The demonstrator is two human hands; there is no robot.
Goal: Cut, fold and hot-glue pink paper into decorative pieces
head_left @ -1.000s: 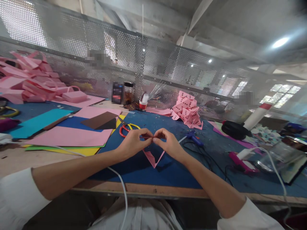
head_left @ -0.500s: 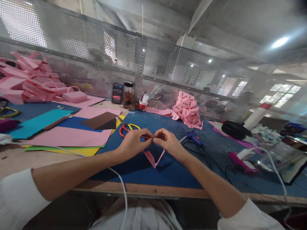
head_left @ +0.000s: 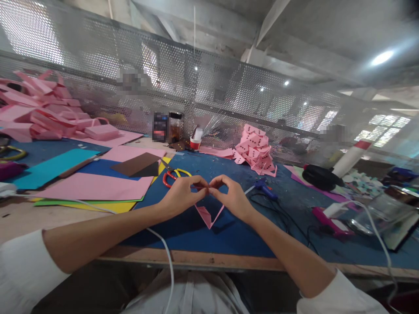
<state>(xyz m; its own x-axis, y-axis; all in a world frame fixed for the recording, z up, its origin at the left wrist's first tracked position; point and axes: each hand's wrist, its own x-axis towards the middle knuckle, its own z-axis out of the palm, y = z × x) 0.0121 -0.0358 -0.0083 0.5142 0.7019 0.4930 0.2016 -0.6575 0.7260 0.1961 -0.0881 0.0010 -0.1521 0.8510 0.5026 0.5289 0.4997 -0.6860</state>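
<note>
A folded pink paper piece (head_left: 206, 216) hangs in a V shape below my fingers, above the blue mat (head_left: 196, 240). My left hand (head_left: 186, 194) pinches its upper edge from the left. From the right, my right hand (head_left: 231, 197) pinches it too, and the fingertips of both hands meet at the middle. The fingers hide the paper's upper part. Just behind my left hand lie scissors (head_left: 170, 178) with red and yellow handles. A blue glue gun (head_left: 266, 189) rests to the right of my right hand.
Coloured paper sheets (head_left: 98, 187) spread to the left, below a heap of pink paper pieces (head_left: 42, 109). Dotted pink pieces (head_left: 254, 150) are piled at the back. A red cup (head_left: 195, 143) and a jar (head_left: 175, 127) stand by the mesh screen. A white cable (head_left: 168, 253) crosses the front edge.
The lower tip of the folded pink paper has shifted slightly left. Both hands keep their pinch and have barely moved.
</note>
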